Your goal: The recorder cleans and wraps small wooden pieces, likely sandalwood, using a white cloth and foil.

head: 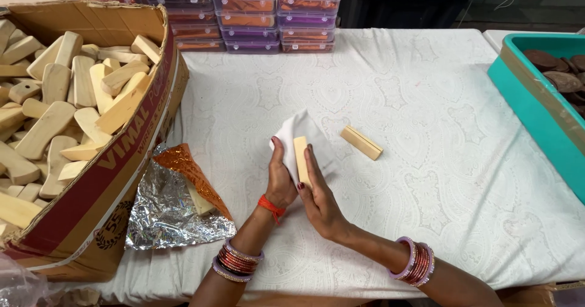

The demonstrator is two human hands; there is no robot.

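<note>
Now, hands: your left hand (pixel 280 182) and right hand (pixel 318 200) meet mid-table, both grasping one pale wooden block (pixel 301 159) against a white cloth (pixel 298 133).
Block: plain, light, rectangular, smooth-edged, held upright between your fingers; its lower end is hidden by your right palm.
Cloth: bunched behind the block, its far corner peaking; how much lies under your left hand you cannot tell.
Foil sheet (pixel 164 212): crumpled silver with an orange side, near left, partly covering another pale piece.
Second block (pixel 361 143): lying flat just right of the cloth.
Cardboard box (pixel 116 179): left, heaped with similar blocks, cut off by the frame.
Teal tub (pixel 536 109): far right, cropped, brown pieces inside.
Plastic cases (pixel 244 14): stacked beyond the table.
</note>
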